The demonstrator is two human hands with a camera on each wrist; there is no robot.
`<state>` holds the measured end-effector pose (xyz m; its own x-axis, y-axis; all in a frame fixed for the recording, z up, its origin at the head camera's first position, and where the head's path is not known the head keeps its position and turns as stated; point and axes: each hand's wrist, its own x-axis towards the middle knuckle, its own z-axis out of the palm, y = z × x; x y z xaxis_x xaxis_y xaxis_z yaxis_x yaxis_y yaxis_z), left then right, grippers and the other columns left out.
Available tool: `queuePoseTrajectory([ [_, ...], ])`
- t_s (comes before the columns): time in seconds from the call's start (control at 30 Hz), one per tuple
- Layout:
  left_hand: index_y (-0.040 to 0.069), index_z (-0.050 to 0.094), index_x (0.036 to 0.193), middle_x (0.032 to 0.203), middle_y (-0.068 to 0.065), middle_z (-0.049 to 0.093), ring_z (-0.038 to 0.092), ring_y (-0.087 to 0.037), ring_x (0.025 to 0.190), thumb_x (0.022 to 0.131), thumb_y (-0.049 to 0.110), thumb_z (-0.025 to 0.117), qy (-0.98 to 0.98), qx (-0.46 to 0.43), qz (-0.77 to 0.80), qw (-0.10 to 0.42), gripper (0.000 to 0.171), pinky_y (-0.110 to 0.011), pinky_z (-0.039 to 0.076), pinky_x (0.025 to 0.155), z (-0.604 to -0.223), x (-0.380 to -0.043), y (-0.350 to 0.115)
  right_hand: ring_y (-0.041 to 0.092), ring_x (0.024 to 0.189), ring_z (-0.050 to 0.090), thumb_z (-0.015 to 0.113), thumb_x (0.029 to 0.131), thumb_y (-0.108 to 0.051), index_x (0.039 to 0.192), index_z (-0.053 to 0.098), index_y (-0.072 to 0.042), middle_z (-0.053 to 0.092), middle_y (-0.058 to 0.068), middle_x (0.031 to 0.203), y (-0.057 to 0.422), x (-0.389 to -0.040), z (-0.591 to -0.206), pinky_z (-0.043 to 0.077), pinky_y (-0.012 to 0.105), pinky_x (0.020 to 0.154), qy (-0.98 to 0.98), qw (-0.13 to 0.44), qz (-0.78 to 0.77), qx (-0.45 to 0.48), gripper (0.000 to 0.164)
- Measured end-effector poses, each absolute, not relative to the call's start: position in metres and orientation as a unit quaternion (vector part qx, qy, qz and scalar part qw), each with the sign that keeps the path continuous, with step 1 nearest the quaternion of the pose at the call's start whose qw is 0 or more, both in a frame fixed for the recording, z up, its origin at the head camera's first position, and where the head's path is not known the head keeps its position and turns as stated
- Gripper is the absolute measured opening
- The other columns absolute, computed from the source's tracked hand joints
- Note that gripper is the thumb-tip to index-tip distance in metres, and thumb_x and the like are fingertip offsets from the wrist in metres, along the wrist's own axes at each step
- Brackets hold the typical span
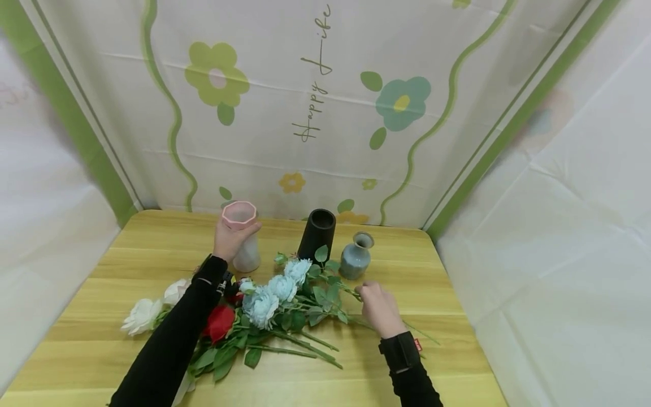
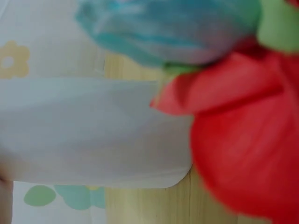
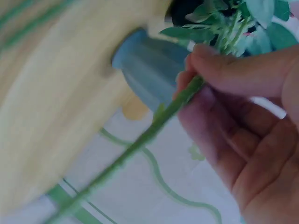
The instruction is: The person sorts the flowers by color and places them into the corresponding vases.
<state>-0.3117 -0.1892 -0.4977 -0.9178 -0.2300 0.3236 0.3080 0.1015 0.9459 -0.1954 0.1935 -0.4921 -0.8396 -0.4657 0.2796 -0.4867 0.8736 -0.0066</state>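
Note:
With fingers and thumb round its upper part, my left hand grips a pale vase with a pink octagonal rim, standing at the back left of the table. The left wrist view shows the vase's smooth side, partly covered by a blurred red rose. My right hand pinches a green stem between thumb and fingers. That stem runs left to leaves and light blue flowers, which lie over the other flowers. A blue-grey vase stands just beyond the right hand.
Between the two vases is a black vase, its base hidden by leaves. White flowers and another red rose lie by my left forearm, with cut stems pointing right. A printed cloth hangs behind the wooden table.

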Motion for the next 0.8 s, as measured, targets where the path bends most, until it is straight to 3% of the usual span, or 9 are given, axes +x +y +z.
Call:
queuePoseTrajectory([
  [0.17, 0.003, 0.045, 0.14, 0.125, -0.016, 0.053, 0.052, -0.024, 0.11, 0.078, 0.014, 0.086, -0.718, -0.02, -0.667, 0.199, 0.075, -0.033, 0.046, 0.09, -0.498, -0.309, -0.194, 0.01, 0.055, 0.027, 0.06, 0.071, 0.027, 0.068, 0.056, -0.015, 0.036, -0.002, 0.063, 0.197, -0.195, -0.48, 0.015, 0.023, 0.049, -0.945, 0.141, 0.037, 0.292, 0.043],
  [0.27, 0.001, 0.046, 0.139, 0.123, -0.016, 0.054, 0.052, -0.022, 0.108, 0.078, 0.01, 0.086, -0.711, -0.013, -0.675, 0.197, 0.074, -0.03, 0.046, 0.088, -0.492, -0.305, -0.196, 0.01, 0.054, 0.036, 0.061, 0.069, 0.028, 0.073, 0.064, -0.01, 0.042, 0.0, 0.064, 0.197, -0.193, -0.472, 0.023, 0.021, 0.046, -0.934, 0.165, 0.037, 0.315, 0.039],
  [0.33, -0.002, 0.045, 0.139, 0.123, -0.018, 0.054, 0.052, -0.021, 0.107, 0.078, 0.008, 0.085, -0.71, -0.017, -0.676, 0.197, 0.073, -0.029, 0.046, 0.088, -0.484, -0.3, -0.194, 0.014, 0.056, 0.048, 0.065, 0.069, 0.028, 0.082, 0.071, -0.005, 0.05, 0.003, 0.068, 0.198, -0.193, -0.466, 0.034, 0.021, 0.045, -0.925, 0.193, 0.037, 0.325, 0.036],
  [0.47, -0.006, 0.044, 0.138, 0.123, -0.021, 0.054, 0.052, -0.02, 0.105, 0.079, 0.005, 0.082, -0.716, -0.024, -0.668, 0.203, 0.071, -0.029, 0.046, 0.087, -0.469, -0.29, -0.189, 0.024, 0.076, 0.063, 0.072, 0.073, 0.022, 0.1, 0.073, 0.0, 0.062, 0.011, 0.086, 0.199, -0.193, -0.453, 0.054, 0.028, 0.057, -0.906, 0.253, 0.055, 0.333, 0.035],
  [0.7, -0.003, 0.046, 0.139, 0.123, -0.02, 0.054, 0.052, -0.021, 0.105, 0.078, 0.004, 0.083, -0.709, -0.024, -0.674, 0.208, 0.072, -0.029, 0.047, 0.085, -0.479, -0.298, -0.191, 0.026, 0.083, 0.065, 0.073, 0.083, 0.009, 0.108, 0.07, 0.004, 0.065, 0.013, 0.095, 0.195, -0.196, -0.441, 0.058, 0.031, 0.066, -0.854, 0.356, 0.162, 0.344, 0.025],
  [0.8, 0.002, 0.046, 0.14, 0.124, -0.016, 0.054, 0.052, -0.02, 0.106, 0.078, 0.007, 0.084, -0.707, -0.019, -0.675, 0.21, 0.073, -0.028, 0.047, 0.086, -0.491, -0.307, -0.193, 0.023, 0.087, 0.065, 0.07, 0.09, 0.001, 0.116, 0.069, -0.001, 0.065, 0.01, 0.102, 0.203, -0.216, -0.471, 0.055, 0.027, 0.073, -0.827, 0.398, 0.196, 0.345, 0.026],
])
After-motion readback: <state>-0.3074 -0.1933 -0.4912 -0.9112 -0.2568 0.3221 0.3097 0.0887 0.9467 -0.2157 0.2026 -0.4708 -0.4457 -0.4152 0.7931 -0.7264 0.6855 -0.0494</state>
